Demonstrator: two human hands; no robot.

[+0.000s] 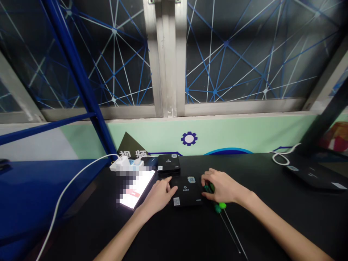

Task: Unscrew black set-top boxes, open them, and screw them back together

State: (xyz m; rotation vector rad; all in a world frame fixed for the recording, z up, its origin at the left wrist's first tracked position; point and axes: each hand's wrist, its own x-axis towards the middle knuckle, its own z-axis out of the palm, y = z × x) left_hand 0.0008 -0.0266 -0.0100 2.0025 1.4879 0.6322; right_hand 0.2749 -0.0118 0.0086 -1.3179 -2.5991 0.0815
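I'm resting my left hand (159, 192), fingers loosely spread, against the black box (187, 195) on the dark desk (163, 235). My right hand (221, 185) is curling over green-handled screwdrivers (222, 206); I can't tell whether it's gripping. The box is looking closed; what's left isn't showing. Patterned windows (244, 47) are rising behind.

The black tabletop (168, 235) supports a central black box (189, 195), label side up. Directly left of the central black box lies a lit phone (140, 190); a second black box (168, 165) sits just behind it, and a white power strip (115, 168) sits to its rear left. To its right are two green-handled screwdrivers (223, 205), shafts directed toward the near edge, and, well apart, a flat black case (317, 179).
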